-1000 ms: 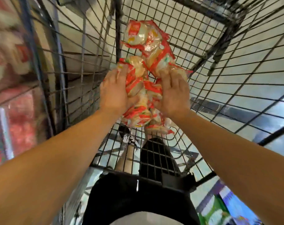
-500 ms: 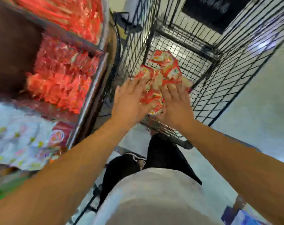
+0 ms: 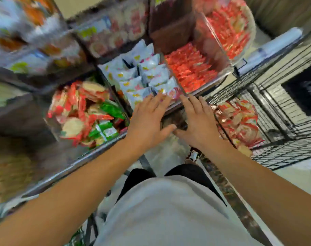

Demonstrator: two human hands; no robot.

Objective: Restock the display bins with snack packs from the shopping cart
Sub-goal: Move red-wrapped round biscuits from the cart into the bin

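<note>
— Now that both hands have come away from the shopping cart, are they carrying anything?

— No. The left hand and right hand are flat, fingers spread, nothing gripped (thumbs nearly touching), over the front edge of the display bins.

— And the snack packs?

— In the cart, just right of the right hand. I'd judge that load hasn't reached a bin yet

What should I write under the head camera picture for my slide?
Both open hands, left hand and right hand, reach toward the display bins; snack packs wait in the shopping cart.
</note>
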